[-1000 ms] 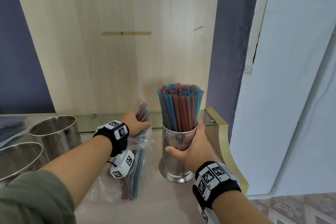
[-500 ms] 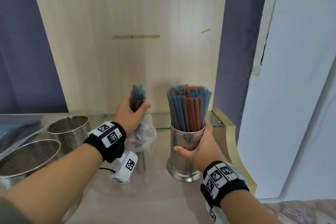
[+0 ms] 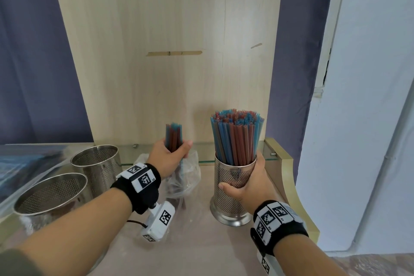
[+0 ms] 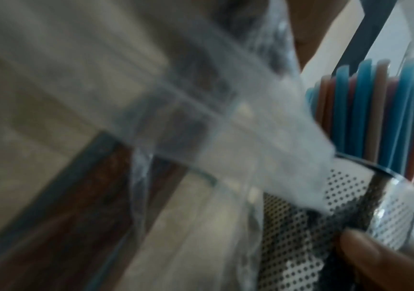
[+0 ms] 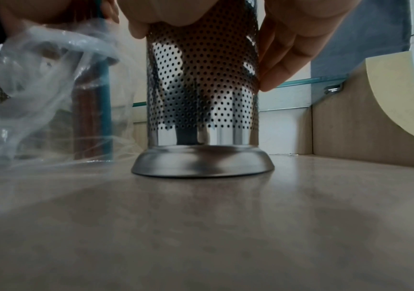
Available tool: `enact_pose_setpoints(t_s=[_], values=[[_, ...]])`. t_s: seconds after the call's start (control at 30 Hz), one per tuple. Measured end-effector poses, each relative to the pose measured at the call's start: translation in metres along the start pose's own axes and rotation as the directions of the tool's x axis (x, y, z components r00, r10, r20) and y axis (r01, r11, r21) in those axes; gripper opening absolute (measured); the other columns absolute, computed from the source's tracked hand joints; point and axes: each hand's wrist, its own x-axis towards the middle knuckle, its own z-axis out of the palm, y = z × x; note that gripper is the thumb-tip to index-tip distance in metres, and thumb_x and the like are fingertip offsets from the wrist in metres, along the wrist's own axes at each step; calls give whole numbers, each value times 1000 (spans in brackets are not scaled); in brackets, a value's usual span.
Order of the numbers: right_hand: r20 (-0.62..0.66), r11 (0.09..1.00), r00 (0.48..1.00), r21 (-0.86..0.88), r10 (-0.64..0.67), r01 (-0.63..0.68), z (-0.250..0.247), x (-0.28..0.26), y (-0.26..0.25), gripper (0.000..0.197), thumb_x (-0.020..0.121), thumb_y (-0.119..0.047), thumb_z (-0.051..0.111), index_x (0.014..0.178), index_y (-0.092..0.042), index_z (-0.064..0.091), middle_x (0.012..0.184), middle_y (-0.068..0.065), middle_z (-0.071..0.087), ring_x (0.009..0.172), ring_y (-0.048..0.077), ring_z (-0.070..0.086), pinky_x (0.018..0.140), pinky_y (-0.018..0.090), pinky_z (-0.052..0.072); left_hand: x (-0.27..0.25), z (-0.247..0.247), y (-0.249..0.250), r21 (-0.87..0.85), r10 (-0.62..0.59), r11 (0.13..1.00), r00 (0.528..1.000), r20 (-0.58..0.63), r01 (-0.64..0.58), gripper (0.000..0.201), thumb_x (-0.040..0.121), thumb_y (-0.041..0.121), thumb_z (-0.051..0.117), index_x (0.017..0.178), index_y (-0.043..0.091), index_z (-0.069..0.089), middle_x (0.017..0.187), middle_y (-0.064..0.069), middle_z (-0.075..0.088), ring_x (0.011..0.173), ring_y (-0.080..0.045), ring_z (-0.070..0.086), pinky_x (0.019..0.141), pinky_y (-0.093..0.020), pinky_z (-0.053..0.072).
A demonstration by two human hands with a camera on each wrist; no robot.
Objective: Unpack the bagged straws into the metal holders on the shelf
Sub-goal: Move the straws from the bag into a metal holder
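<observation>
A perforated metal holder (image 3: pixel 233 188) packed with red and blue straws (image 3: pixel 236 136) stands upright on the shelf (image 3: pixel 201 242). My right hand (image 3: pixel 248 184) grips its wall, thumb in front and fingers behind, as the right wrist view shows on the holder (image 5: pixel 200 88). My left hand (image 3: pixel 170 157) grips a small bundle of red and blue straws (image 3: pixel 173 135), held upright with its lower part still inside the clear plastic bag (image 3: pixel 186 177). The left wrist view is blurred, showing the bag (image 4: pixel 200 118) and the full holder (image 4: pixel 325 226).
Two empty perforated metal holders (image 3: pixel 98 163) (image 3: pixel 51 195) stand at the left of the shelf. A glass ledge (image 3: pixel 210 152) runs along the wooden back panel. A curved cream side piece (image 3: pixel 289 184) ends the shelf at the right.
My left hand has lifted the straw bundle from lying flat to upright, drawing it up out of the bag. My right hand stays on the full holder.
</observation>
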Motion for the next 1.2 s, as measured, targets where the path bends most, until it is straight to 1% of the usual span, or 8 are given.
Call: enact_pose_setpoints(t_s=[0.1, 0.17, 0.37, 0.57, 0.7, 0.83, 1.03, 1.2], values=[[-4, 1000, 1000, 6, -1, 1, 1, 0, 2, 115, 50, -48, 90, 139, -37, 19, 125, -18, 48, 113, 7, 51, 101, 31, 46, 1, -2, -1, 42, -24, 999, 999, 22, 23, 29, 89, 29, 68, 75, 3, 65, 64, -2, 64, 53, -7, 57, 56, -15, 45], [2, 1000, 1000, 18, -6, 6, 1, 1, 2, 114, 50, -48, 90, 139, -38, 19, 125, -18, 48, 114, 7, 51, 101, 30, 46, 8, -8, 11, 76, 13, 997, 999, -52, -9, 35, 89, 33, 66, 72, 3, 65, 64, -3, 64, 52, -7, 57, 57, -17, 46], [9, 998, 1000, 53, -18, 17, 0, 1, 2, 104, 49, -49, 89, 126, -51, 20, 121, -21, 51, 112, 7, 55, 98, 31, 49, 38, -45, 75, 17, 173, 985, 958, -228, -174, 31, 90, 35, 66, 62, 21, 59, 54, 6, 60, 55, -13, 57, 64, -28, 49], [17, 999, 1000, 43, 1, -2, -1, 0, 0, 113, 52, -46, 90, 138, -41, 17, 120, -19, 50, 110, 9, 55, 99, 32, 48, 38, -68, 132, -97, 297, 929, 875, -382, -358, 25, 89, 28, 67, 72, 24, 50, 50, 6, 55, 46, -6, 53, 55, -18, 47], [22, 999, 1000, 36, 12, -13, -1, 0, -1, 114, 50, -48, 89, 138, -40, 17, 120, -17, 51, 111, 10, 56, 99, 33, 49, 29, -68, 158, -302, 293, 860, 882, -368, -412, 32, 88, 20, 66, 65, 21, 44, 42, 9, 46, 42, -11, 46, 60, -32, 43], [28, 999, 999, 32, 31, -32, -1, -1, -2, 112, 43, -57, 85, 133, -46, 18, 125, -16, 53, 114, 11, 57, 99, 39, 51, 7, -50, 177, -404, 318, 815, 904, -286, -414, 34, 78, 13, 69, 61, 20, 41, 43, 8, 38, 40, -12, 39, 57, -31, 42], [38, 998, 998, 29, 59, -60, -1, -1, -4, 116, 42, -58, 84, 135, -47, 16, 132, -11, 52, 116, 14, 56, 99, 40, 51, -9, -16, 179, -395, 316, 849, 937, -151, -350, 30, 73, 10, 67, 59, 22, 43, 46, 9, 37, 42, -13, 39, 54, -27, 41], [34, 997, 997, 29, 68, -69, -1, -1, -3, 121, 38, -64, 81, 137, -45, 14, 130, -10, 53, 116, 16, 57, 98, 43, 51, -6, 12, 162, -262, 258, 911, 935, -242, -319, 37, 82, 6, 68, 59, 22, 44, 57, 2, 42, 50, -14, 45, 53, -20, 44]])
